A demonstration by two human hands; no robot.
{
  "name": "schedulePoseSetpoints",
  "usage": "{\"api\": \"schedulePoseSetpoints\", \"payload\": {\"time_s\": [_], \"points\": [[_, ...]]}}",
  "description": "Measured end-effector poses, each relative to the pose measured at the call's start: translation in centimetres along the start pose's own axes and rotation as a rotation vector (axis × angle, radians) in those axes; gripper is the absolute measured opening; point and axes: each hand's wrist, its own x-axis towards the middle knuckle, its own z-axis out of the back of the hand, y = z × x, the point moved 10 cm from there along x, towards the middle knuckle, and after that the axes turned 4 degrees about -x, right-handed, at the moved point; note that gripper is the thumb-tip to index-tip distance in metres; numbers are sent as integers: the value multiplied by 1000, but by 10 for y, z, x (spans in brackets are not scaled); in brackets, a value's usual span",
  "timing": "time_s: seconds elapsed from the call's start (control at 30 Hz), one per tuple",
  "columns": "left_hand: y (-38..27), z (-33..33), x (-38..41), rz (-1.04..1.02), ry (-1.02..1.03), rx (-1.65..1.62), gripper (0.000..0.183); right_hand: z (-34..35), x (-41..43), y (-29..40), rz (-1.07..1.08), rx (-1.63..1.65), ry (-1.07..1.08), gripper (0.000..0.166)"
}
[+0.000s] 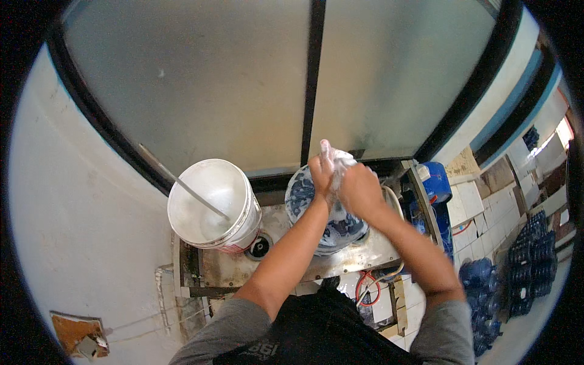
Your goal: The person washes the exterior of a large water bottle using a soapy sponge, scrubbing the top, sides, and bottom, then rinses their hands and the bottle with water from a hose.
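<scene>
A large blue plastic water bottle (337, 230), streaked with white suds, stands upright on a worn metal-topped bench (378, 253). Above its top, both my hands are covered in foam and close together. My left hand (323, 171) is at the left of a whitish, soapy thing whose kind I cannot tell, with one finger or thumb pointing up. My right hand (362, 189) is curled against the same soapy thing (340, 166). To the left on the bench stands a white plastic bucket (214, 166) with a thin rod (182, 185) leaning inside it.
A round black fitting (260, 246) sits in the bench top beside the bucket. Frosted glass panels (205, 91) rise behind the bench. A pale hose (394, 200) curves at the right. Blue containers (435, 182) and stacked blue water bottles (479, 283) stand to the right.
</scene>
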Motion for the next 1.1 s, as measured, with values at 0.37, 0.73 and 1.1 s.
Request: {"api": "schedulePoseSetpoints", "payload": {"time_s": [0.37,0.73,1.1], "points": [[17,-6,-20,-200,470,663,58,72,-47,11,-61,256,-938,29],[20,90,-64,-368,487,1028,88,-132,10,220,442,278,314,39],[21,73,-36,-171,448,1145,59,-120,-122,-28,273,-77,-27,86]]}}
